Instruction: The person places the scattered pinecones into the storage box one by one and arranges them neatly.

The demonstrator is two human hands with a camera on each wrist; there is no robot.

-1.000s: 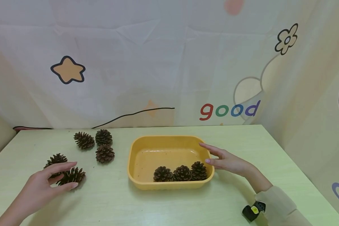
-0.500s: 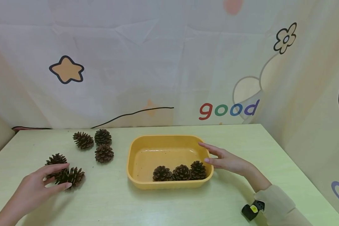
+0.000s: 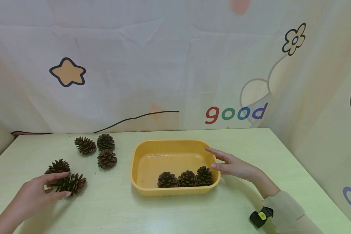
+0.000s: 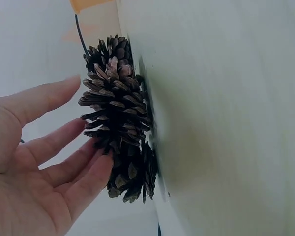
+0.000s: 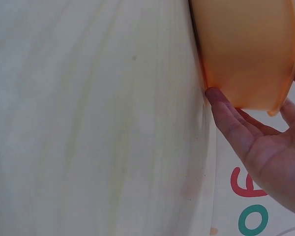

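1. Your left hand (image 3: 36, 194) is spread round the near pine cone (image 3: 76, 184) on the table (image 3: 169, 216); the left wrist view shows thumb and cone apart. Whether the other fingertips press the cone, you cannot tell.
2. Your right hand (image 3: 235, 166), fingers extended, touches the right end of the yellow tray (image 3: 175, 192).
3. Crowding your left fingers: the second cone (image 3: 58, 165), just behind the near one.
4. Farther back: a tilted cone (image 3: 85, 145), a rear cone (image 3: 106, 142) and a front cone (image 3: 107, 159), clustered.
5. Tray contents: left cone (image 3: 166, 179), middle cone (image 3: 188, 178), right cone (image 3: 204, 176), rowed along the near wall.
6. Black device (image 3: 261, 217) at your right cuff; printed backdrop (image 3: 128, 74) behind the table.
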